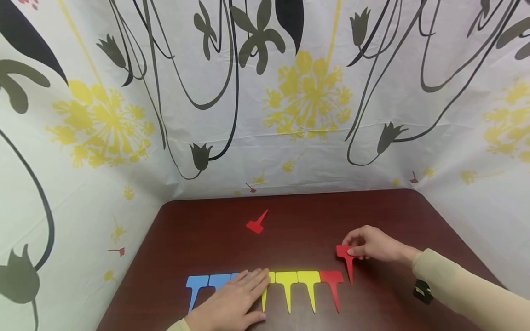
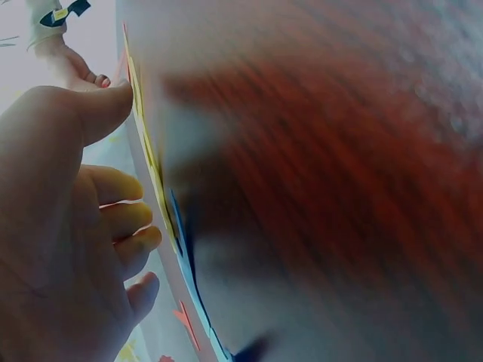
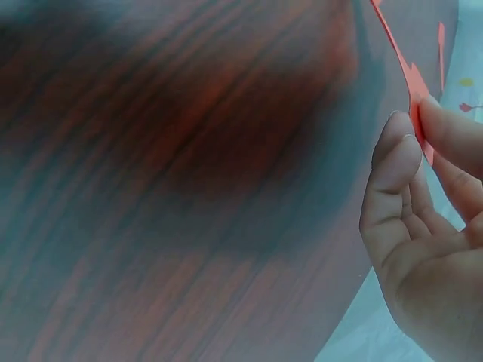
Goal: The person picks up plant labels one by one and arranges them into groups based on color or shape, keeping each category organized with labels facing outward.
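Note:
A row of T-shaped plant labels lies edge to edge on the table. Blue labels (image 1: 198, 281) are at its left, yellow labels (image 1: 286, 277) follow, and a red label (image 1: 332, 277) ends it at the right. My left hand (image 1: 233, 301) rests with fingers extended over the middle of the row, partly hiding blue and yellow labels. Between thumb and fingers, my right hand (image 1: 374, 243) pinches another red plant label (image 1: 345, 251) by its wide head, stem pointing toward me. This label is just right of and beyond the row's end. The right wrist view also shows the pinched label (image 3: 416, 113).
One more red plant label (image 1: 256, 225) lies apart near the back of the dark brown table (image 1: 198, 234). Patterned white fabric (image 1: 265, 151) hangs along the table's back and sides. A dark band (image 1: 422, 291) is at the right wrist.

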A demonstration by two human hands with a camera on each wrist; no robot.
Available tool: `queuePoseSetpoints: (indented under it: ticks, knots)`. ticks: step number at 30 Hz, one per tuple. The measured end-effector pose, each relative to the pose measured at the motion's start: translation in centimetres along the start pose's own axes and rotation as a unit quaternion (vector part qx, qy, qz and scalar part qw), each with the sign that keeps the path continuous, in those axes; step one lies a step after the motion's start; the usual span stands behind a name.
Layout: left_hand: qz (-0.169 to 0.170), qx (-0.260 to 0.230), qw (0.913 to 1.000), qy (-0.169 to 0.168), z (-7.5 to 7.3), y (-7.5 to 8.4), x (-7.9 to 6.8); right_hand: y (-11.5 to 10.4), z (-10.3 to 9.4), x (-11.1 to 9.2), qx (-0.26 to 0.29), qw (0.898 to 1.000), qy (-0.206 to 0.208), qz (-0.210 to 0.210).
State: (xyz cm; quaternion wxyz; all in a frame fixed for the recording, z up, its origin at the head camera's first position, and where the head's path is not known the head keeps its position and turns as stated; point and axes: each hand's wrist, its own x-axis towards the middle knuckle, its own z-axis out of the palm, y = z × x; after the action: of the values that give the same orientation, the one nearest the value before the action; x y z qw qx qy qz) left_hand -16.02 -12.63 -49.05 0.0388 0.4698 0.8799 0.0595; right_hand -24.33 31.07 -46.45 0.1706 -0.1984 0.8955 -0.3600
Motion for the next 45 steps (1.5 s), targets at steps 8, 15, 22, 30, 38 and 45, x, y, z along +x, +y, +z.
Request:
queuePoseSetpoints:
  ticks: [8,15,22,30,38,45]
  knots:
    - [-0.006,-0.027,0.9994,-0.021,0.2,0.0,-0.3,0.2,1.4,-0.7,-0.059,0.998,0.020,-0.006]
    - [0.001,-0.018,0.9996,-0.020,0.3,-0.1,-0.3,-0.2,2.3,-1.5,-0.090,0.995,0.033,-0.024]
    - [0.003,-0.014,0.9997,-0.022,0.3,-0.2,-0.4,-0.4,2.9,-2.1,-0.107,0.993,0.045,-0.036]
    - [0.008,-0.001,0.9998,-0.017,0.3,-0.2,-0.3,-0.7,3.4,-2.8,-0.124,0.989,0.062,-0.042]
    - [0.007,0.000,0.9997,-0.022,0.3,-0.1,-0.4,-0.5,3.8,-3.2,-0.138,0.987,0.065,-0.050]
    - [0.015,-0.006,0.9996,-0.024,0.4,-0.1,-0.4,-0.2,3.9,-2.9,-0.147,0.985,0.073,-0.053]
